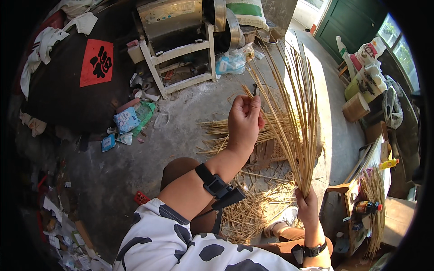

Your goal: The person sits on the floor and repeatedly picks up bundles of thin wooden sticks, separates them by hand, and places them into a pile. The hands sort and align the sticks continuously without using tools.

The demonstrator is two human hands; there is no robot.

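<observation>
A bunch of long dry straw stalks (301, 135) fans upward from my right hand (308, 203), which is closed around its narrow lower end. Up and to the left, my left hand (245, 117) has its fingers curled and pinches the tips of a few thin stalks between thumb and fingers. Behind the hands, a pile of straw (217, 132) lies across a low woven seat (271, 150), partly hidden by the bunch. Short straw scraps (247, 210) cover the floor below, beside my shoe.
At the right, a small table (349, 189) holds another straw bundle (373, 203) and a bottle (368, 207). A white-framed stand (183, 84) with a metal machine (171, 17) is ahead. Packets (127, 120) lie at left, near a dark cover (61, 98). A wooden block (356, 107) is at right.
</observation>
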